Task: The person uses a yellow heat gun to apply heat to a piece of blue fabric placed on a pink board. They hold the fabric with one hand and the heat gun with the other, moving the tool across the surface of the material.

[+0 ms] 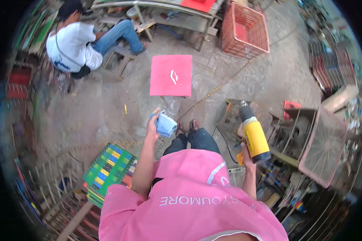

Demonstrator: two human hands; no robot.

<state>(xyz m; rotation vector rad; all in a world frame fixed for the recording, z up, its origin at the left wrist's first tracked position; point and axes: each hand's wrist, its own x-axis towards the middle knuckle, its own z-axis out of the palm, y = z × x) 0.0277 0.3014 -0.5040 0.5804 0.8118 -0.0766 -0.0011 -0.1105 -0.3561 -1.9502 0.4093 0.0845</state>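
Observation:
My left hand (153,123) is closed round a folded light blue cloth (165,124) with a frayed edge, held out in front of my body. On the right, my right hand (247,156) grips a yellow and black heat gun (255,138), its metal nozzle tilted up and away from me. Ahead of both hands stands a pink square-topped stool (165,82), with a small white mark (173,77) on its top. Neither hand touches the stool. The heat gun's handle is partly hidden by my fingers.
A person in a white shirt (78,42) sits low at the far left. A red plastic crate (245,30) stands at the far right, beside a workbench (197,14). Green, yellow and blue patterned panels (110,164) lie at near left. A worn wooden stool (225,114) stands by the heat gun.

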